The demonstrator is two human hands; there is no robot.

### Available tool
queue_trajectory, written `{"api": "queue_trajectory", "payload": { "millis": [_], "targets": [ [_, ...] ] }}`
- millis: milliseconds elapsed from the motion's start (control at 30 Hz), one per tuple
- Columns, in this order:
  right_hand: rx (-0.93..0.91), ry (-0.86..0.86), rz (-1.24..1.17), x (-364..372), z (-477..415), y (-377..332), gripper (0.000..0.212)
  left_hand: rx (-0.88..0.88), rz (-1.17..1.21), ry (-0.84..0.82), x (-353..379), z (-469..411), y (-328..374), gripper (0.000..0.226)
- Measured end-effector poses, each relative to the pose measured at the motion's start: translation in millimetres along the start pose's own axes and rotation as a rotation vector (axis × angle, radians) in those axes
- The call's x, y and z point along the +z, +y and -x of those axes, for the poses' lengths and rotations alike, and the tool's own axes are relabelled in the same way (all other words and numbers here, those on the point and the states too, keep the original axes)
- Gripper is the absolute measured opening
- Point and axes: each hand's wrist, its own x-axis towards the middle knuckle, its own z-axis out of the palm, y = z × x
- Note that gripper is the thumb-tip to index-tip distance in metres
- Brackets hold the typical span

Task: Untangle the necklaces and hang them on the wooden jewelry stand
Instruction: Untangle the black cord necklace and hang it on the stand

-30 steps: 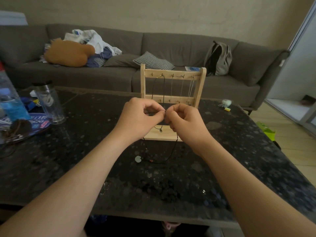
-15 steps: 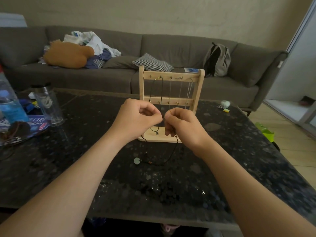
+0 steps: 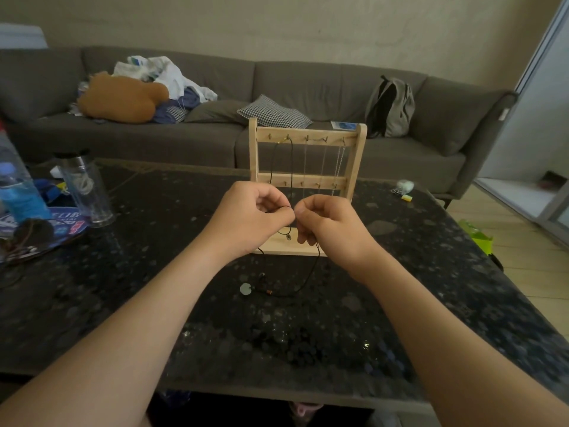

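Left hand (image 3: 251, 215) and right hand (image 3: 328, 224) pinch the black cord necklace (image 3: 309, 274) close together, likely working a knot; its pendant (image 3: 245, 288) trails below, wooden jewelry stand (image 3: 308, 180) just beyond.

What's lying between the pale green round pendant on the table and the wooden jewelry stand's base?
Head view: only the thin black necklace cord on dark speckled tabletop.

**A:** Any wording legible on the coffee table?

**B:** White and red lettering marks the blue round tray (image 3: 58, 230) at left, too blurred to read. The bottle (image 3: 18, 195) label and the blue card (image 3: 343, 126) on the sofa (image 3: 308, 84) are no clearer
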Motion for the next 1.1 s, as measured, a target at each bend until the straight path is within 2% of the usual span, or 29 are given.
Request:
{"api": "queue_trajectory", "payload": {
  "millis": [233, 433, 733, 867, 1100],
  "targets": [
    [0.005, 0.076, 0.071, 7, -2, -5, 0.019, 0.011, -0.052, 0.074, 6, -2, 0, 0.006],
    [0.057, 0.05, 0.037, 9, -3, -7, 0.025, 0.05, -0.143, 0.13, 10, -1, 2, 0.007],
    [0.147, -0.015, -0.059, 4, -3, -5, 0.029, -0.003, -0.23, 0.221, 6, -5, -6, 0.01],
    [0.178, -0.021, -0.085, 3, -4, -1, 0.027, -0.064, -0.225, 0.294, 5, -9, -12, 0.014],
    [0.241, 0.013, -0.257, -1, -5, 7, 0.031, -0.297, -0.085, 0.347, -3, -11, -11, 0.028]
  ]
}}
